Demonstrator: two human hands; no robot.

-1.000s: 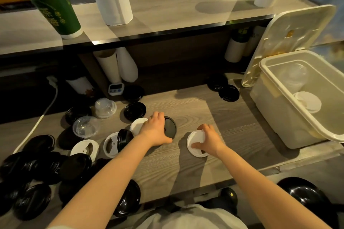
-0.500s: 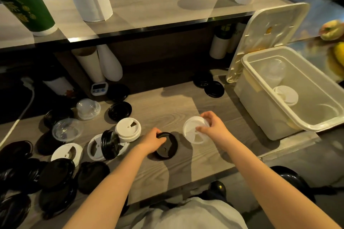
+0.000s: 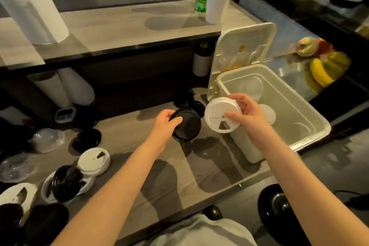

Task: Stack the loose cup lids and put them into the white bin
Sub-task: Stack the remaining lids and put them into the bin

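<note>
Since both lids rose, left fingers (image 3: 174,121) grip black lid (image 3: 189,127); right fingers (image 3: 230,115) white lid (image 3: 216,113).

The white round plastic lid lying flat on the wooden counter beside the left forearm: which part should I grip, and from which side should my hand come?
Come from straight above and pinch the side wall of the white round plastic lid across its width. It lies flat, top up, so no edge is lifted. A tilted black lid crowds its near-left side, so avoid that side.
</note>
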